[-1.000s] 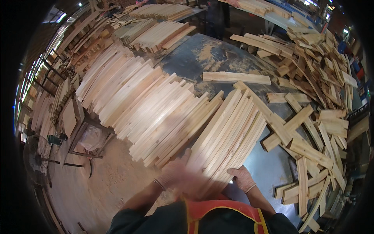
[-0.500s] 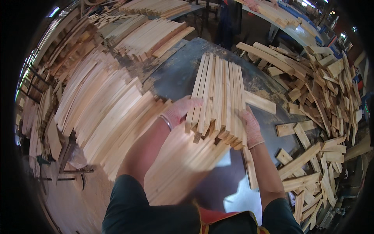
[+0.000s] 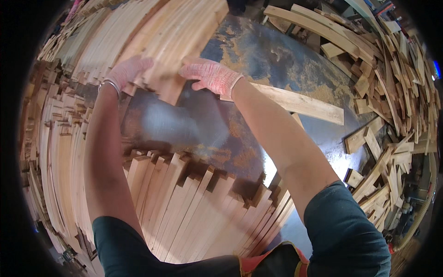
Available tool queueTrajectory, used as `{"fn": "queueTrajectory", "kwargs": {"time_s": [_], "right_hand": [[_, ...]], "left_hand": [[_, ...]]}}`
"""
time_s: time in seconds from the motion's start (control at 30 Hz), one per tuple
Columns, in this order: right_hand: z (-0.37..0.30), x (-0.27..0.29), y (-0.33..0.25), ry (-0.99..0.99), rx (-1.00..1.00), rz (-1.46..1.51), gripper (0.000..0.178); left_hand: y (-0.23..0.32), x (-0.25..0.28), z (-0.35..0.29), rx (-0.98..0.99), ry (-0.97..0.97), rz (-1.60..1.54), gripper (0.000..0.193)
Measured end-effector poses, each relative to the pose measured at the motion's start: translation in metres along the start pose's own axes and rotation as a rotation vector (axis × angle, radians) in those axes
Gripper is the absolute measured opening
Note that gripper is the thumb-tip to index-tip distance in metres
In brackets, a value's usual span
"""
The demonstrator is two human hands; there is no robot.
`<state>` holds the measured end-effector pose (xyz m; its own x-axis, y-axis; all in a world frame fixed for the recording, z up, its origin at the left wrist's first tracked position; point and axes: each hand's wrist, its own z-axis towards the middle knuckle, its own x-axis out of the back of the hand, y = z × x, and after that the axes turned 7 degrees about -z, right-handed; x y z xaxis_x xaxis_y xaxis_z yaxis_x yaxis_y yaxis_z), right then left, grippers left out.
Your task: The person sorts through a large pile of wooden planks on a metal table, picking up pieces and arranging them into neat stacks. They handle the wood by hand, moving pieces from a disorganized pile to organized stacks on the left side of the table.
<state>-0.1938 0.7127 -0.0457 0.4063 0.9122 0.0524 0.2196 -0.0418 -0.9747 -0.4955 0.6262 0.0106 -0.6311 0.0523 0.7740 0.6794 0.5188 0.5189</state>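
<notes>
Head view: two hands in pink-and-white knitted gloves stand apart, with a bundle of planks (image 3: 184, 34) between them. Left hand (image 3: 128, 74) lies against the near left part of the bundle, its fingertips blurred; right hand (image 3: 210, 75) meets the opposite edge, fingers curved toward the wood and thumb lower down. Whether the fingers grip or merely rest there cannot be told. The bundle, of pale, straight-grained wood, lies at the upper left of the tabletop (image 3: 177, 122), alongside a row of similar planks (image 3: 108, 39) set edge to edge. A thin, smooth bracelet (image 3: 109, 84) circles the left wrist.

The tabletop is dark, smooth and glossy in places, dusted with tan, powdery sawdust (image 3: 233, 53). One flat, knotted plank (image 3: 307, 105) lies across it, partly behind the right forearm. Nearer the body, a close-set group of long, square-cut planks (image 3: 184, 219) shows uneven, stepped ends. Further stacked wood (image 3: 60, 159) lines the left side. At right, rough offcuts (image 3: 362, 85) cross one another in a loose heap, near a ribbed, curving hose (image 3: 422, 214). Below, dark cloth sleeves (image 3: 348, 226) flank a red apron (image 3: 253, 264) edged in yellow.
</notes>
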Motion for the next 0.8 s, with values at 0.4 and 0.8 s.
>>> {"fn": "queueTrajectory", "kwargs": {"time_s": [0.4, 0.8], "right_hand": [[-0.487, -0.051, 0.121, 0.623, -0.485, -1.082, 0.097], [-0.582, -0.171, 0.123, 0.342, -0.368, 0.022, 0.085]], "left_hand": [[-0.012, -0.074, -0.212, -0.236, 0.557, 0.467, 0.080], [-0.216, -0.233, -0.663, 0.844, 1.280, 0.176, 0.063]]}}
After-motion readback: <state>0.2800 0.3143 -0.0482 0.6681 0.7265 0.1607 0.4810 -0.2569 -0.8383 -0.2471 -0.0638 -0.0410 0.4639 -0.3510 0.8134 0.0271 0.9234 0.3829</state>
